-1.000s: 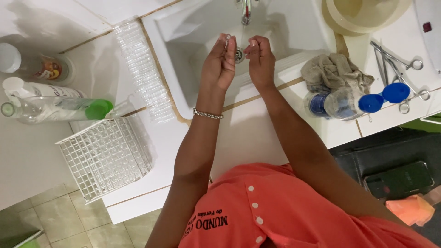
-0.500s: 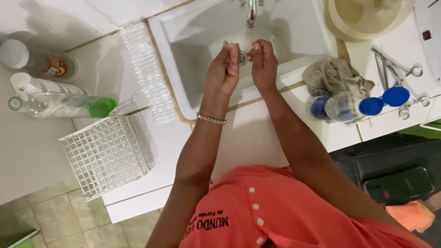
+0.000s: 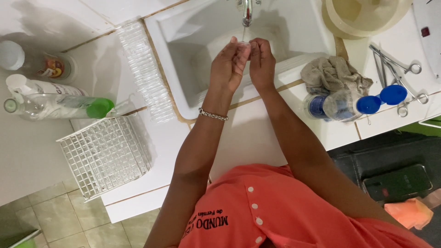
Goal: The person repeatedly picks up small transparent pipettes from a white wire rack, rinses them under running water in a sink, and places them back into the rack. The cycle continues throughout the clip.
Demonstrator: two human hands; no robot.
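Both my hands are over the white sink (image 3: 183, 41), right under the tap (image 3: 247, 11) with a thin stream of water running. My left hand (image 3: 228, 66) and right hand (image 3: 262, 64) are pressed fingertips together around a small clear thing (image 3: 245, 46), too small to tell what it is. It sits between my fingers, above the basin middle. There is open room in the basin left of my hands. The sink's front edge runs under my wrists. A wire basket (image 3: 105, 154) is at the counter edge on the left, and a crumpled rag (image 3: 335, 76) lies just right of the sink.
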